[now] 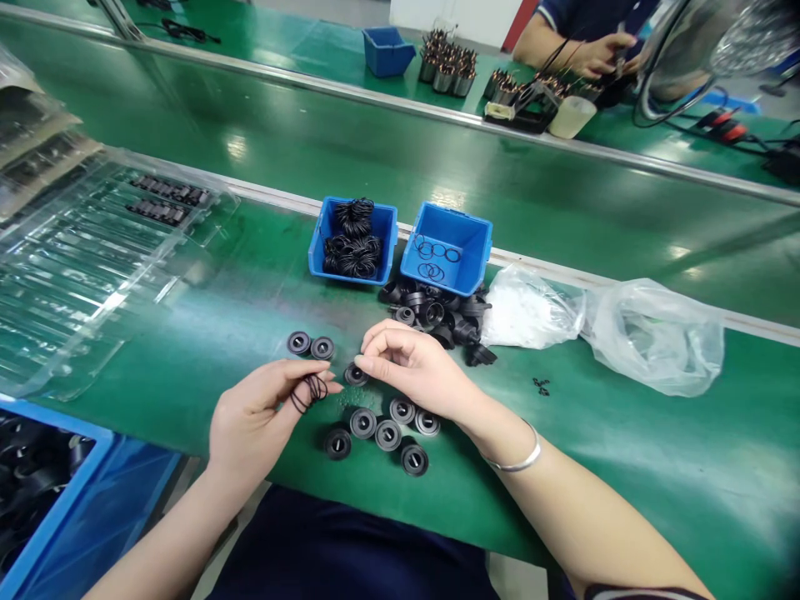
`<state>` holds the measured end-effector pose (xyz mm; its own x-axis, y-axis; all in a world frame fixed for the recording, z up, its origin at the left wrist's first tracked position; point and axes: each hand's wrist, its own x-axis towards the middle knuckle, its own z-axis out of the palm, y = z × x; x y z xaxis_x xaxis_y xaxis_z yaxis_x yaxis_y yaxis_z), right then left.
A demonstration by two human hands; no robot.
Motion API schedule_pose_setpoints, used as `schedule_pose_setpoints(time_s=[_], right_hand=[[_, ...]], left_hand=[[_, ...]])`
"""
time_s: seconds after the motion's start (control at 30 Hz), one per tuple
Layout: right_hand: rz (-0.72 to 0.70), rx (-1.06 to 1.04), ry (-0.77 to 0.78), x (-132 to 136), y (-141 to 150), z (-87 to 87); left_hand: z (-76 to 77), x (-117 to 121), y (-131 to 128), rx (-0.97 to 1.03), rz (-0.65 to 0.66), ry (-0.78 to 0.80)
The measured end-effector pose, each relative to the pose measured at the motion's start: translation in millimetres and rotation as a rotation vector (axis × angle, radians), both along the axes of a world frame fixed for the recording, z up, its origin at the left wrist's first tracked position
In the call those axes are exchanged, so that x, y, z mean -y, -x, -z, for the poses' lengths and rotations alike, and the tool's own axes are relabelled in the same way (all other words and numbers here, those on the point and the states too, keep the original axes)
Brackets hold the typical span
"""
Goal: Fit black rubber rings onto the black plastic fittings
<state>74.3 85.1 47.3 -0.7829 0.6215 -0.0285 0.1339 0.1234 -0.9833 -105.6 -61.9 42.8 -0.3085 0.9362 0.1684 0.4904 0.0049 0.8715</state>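
Far L of the surface [656, 475], clear plastic trays [81, 275] overlap along the L edge, w/ rows of small blk parts [166, 200] in them. Blue bin [56, 492] sits off the near L corner, packed w/ blk parts too. L hand [262, 417] is nr the near edge, grip closed: thumb + fingers pinch a small bunch of thin blk O-rings [309, 392]. Just past it, 2 round blk discs w/ grey centres [311, 345] lie side by side. Toward the far edge, 1st small blue bin [320, 242] holds a heap of coiled blk O-rings [353, 250]; 2nd blue bin [468, 258], right beside it + tilted, has only a few loose rings [431, 250]. Mid-surface, R hand [412, 367] has fingers bunched, fingertips [368, 360] on a single disc [356, 375]; can't tell if the grip has hold of it or only touches. 6 more discs [387, 435] cluster btwn the hands + near edge. Loose pile of blk parts [437, 321] lies just in front of the bins, by R hand. Thin metal bangle [518, 457] on R wrist. Further R: white plastic bag [528, 308] touching a clear bag [656, 337], a few tiny blk bits [541, 386] nr them. Across on the next bench, a co-worker's hand [600, 54] works among copper-wound parts [447, 71].
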Motion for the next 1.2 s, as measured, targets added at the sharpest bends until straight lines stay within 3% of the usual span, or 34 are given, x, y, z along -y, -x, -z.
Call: schedule_pose_setpoints(time_s=[0.07, 0.13, 0.4, 0.67, 0.73, 1.0, 1.2], right_hand=[[0.005, 0.063, -0.031, 0, 0, 1.7], [0.0, 0.132, -0.062, 0, 2, 4.0], [0.047, 0.187, -0.106, 2, 6, 10.5], [0.065, 0.229, -0.111, 2, 8, 12.1], [0.064, 0.233, -0.033, 2, 8, 13.8], [-0.105, 0.161, 0.598, -4, 16, 17.4], [-0.09, 0.065, 0.8, -9, 16, 23.9]], left_hand=[[2.2, 4, 4, 0.018, -0.044, 0.007], [3.6, 7, 8, -0.094, -0.019, -0.009], [11.1, 5, 6, -0.626, 0.34, -0.313], [17.4, 1, 8, -0.793, 0.531, -0.365], [15.9, 1, 8, -0.831, 0.56, -0.351], [12.5, 1, 7, -0.951, 0.628, -0.284], [11.7, 2, 7, -0.974, 0.627, -0.228]])
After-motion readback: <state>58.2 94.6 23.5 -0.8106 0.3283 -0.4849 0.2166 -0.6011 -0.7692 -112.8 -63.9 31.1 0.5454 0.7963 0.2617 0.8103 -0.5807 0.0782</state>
